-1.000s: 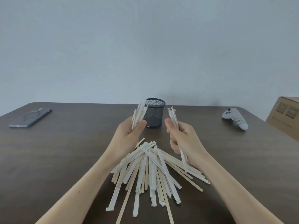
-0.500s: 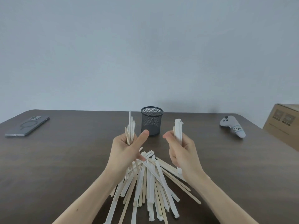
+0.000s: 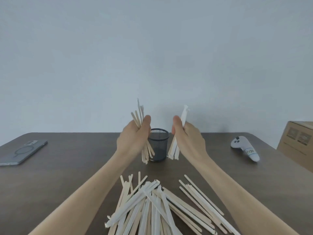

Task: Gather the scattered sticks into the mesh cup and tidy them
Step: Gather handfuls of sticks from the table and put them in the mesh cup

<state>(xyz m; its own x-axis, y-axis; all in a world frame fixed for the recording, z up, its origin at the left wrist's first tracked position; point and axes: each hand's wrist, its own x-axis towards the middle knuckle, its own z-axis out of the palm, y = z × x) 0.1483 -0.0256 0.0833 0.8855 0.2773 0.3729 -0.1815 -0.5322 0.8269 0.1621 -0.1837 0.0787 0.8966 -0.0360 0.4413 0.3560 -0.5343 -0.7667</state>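
Both your hands hold sticks beside the cup.
Your left hand (image 3: pixel 133 139) and right hand (image 3: pixel 188 141) each grip a bundle; the cup (image 3: pixel 158 146) sits between them, the pile (image 3: pixel 152 207) below.

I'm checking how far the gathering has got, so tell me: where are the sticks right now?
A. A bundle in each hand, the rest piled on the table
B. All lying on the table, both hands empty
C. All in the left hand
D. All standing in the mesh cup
A: the left hand and right hand each grip a bundle beside the mesh cup, with a pile of sticks on the table.
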